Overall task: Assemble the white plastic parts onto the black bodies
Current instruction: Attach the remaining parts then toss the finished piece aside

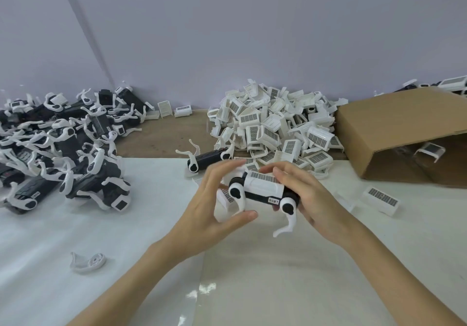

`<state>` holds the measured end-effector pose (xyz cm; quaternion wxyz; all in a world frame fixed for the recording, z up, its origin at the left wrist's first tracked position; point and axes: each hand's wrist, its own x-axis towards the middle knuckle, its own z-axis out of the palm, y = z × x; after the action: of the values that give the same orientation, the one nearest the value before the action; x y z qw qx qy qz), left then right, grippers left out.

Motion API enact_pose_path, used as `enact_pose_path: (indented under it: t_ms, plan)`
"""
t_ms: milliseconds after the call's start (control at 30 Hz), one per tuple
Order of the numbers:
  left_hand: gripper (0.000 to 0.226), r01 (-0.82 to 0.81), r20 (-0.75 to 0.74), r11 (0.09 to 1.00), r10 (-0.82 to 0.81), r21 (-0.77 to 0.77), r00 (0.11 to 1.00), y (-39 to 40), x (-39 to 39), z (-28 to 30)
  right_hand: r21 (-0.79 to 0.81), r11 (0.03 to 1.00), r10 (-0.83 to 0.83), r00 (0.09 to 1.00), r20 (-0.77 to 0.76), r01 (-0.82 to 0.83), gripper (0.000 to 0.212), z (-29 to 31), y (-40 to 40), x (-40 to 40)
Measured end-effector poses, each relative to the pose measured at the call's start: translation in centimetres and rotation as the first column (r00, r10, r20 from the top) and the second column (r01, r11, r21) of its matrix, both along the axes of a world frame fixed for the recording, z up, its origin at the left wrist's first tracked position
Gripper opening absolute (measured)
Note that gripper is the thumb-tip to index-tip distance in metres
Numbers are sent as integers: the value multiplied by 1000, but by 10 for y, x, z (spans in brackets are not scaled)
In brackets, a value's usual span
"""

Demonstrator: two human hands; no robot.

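Above the white sheet I hold a black body (pixel 260 196) with white legs between both hands. A white cover (pixel 262 182) with a grey grille sits on its top. My left hand (pixel 214 204) curls around the body's left end, thumb below and fingers above. At the right end, my right hand (pixel 310 196) grips the body, with its fingers lying over the cover. Another black body (pixel 209 160) with white legs lies on the table just behind my hands.
A heap of white covers (pixel 275 128) rises at the back centre. Black bodies with white legs (pixel 63 148) are piled at the left. An open cardboard box (pixel 404 138) lies on its side at the right. Loose white parts (pixel 87 262) (pixel 380 198) lie on the sheet.
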<state>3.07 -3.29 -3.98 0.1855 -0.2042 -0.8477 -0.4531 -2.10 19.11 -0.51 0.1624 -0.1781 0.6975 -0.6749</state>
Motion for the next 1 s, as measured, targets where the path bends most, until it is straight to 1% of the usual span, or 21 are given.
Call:
enact_pose_path:
  t_ms: [33,100,133,167,200,233,300,367,400,433,500,567,600,667,733,800,833,867,900,967,1000]
  plan:
    - [63,41,-12,999,-41,27,999,0,0,-1,6,1000,24,999,24,-24,26,0,0,0]
    - [45,26,-30,994,-23,102,999,5,0,-3,42,998,55,998,13,-55,31,-2,-1,-1]
    - [40,-15,-27,992,18,127,999,8,0,-3,75,996,54,997,-54,-50,31,-4,-2,0]
    - [37,-60,-17,988,63,144,998,10,-1,-5,123,992,49,984,-173,-28,31,-6,-2,1]
    - [36,-96,1,981,98,167,995,11,-3,-5,185,983,54,947,-315,6,31,-8,-2,2]
    - [35,-126,31,972,123,200,992,11,-4,-5,256,966,78,892,-446,43,35,-8,-2,4]
    - [35,-172,85,954,156,244,984,12,-6,-5,379,909,122,757,-642,175,51,-12,-6,7]
    - [35,-206,64,959,197,195,978,12,-5,-7,393,850,111,610,-784,351,55,-18,-11,9]
    - [35,-210,43,964,206,160,978,12,-4,-7,364,832,90,545,-833,419,52,-21,-15,10]
    - [34,-209,26,969,208,134,978,12,-3,-8,333,818,63,502,-863,469,50,-23,-17,11]
    - [33,-197,-1,975,198,100,980,11,-3,-8,285,801,31,439,-898,526,47,-24,-21,11]
    - [32,-192,-26,978,195,79,980,11,-4,-8,255,783,48,354,-934,568,44,-21,-21,9]
    - [32,-197,-33,977,200,79,979,12,-4,-9,256,771,57,337,-940,583,42,-20,-22,9]
    - [34,-207,-24,973,210,104,977,14,-3,-7,270,763,38,376,-926,587,40,-19,-22,10]
    - [46,-204,6,968,205,145,979,15,-2,-6,307,779,8,481,-877,547,40,-22,-20,9]
    - [61,-174,72,948,161,266,984,14,-1,-3,357,806,4,599,-801,471,44,-24,-16,6]
    - [65,-158,111,926,127,344,986,14,0,0,373,827,20,641,-768,420,47,-26,-14,3]
    - [62,-146,131,907,101,395,986,15,0,2,384,844,51,657,-752,374,51,-28,-11,1]
    - [54,-145,120,902,104,406,987,16,1,3,398,854,90,658,-747,335,54,-30,-10,0]
    - [38,-167,56,911,158,376,986,17,1,3,414,865,139,658,-740,283,57,-34,-10,-1]
    - [35,-177,31,914,178,366,983,17,2,3,398,873,130,654,-745,281,57,-34,-11,0]
